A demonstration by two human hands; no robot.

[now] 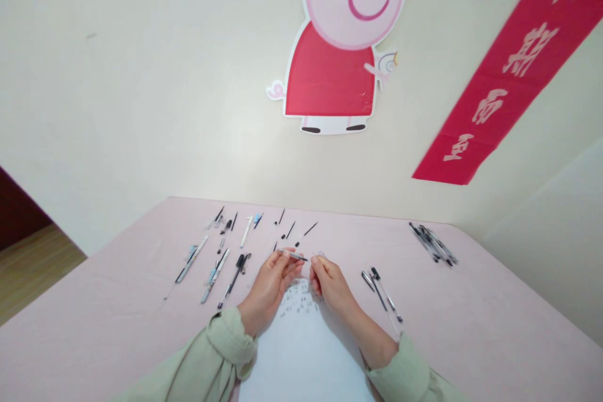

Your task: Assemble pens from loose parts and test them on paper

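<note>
In the middle of the table, my left hand (pixel 272 286) pinches a slim pen part (pixel 298 256), pale at one end and dark toward the other. It points toward my right hand (pixel 330 281), whose thumb and fingers are closed together close to its dark end. What the right fingers hold, if anything, is too small to make out. Below both hands lies a white sheet of paper (pixel 306 352), with many small dark scribbles or bits near its top. Loose thin pen parts (pixel 291 230) with small black pieces lie just beyond the left hand.
Several pens and taken-apart pen pieces (pixel 217 276) lie on the pink tablecloth (pixel 117 289) to the left. A capped pen (pixel 387 294) and other parts are at the right, with a bundle of pens (pixel 432 244) farther back. A wall stands behind the table.
</note>
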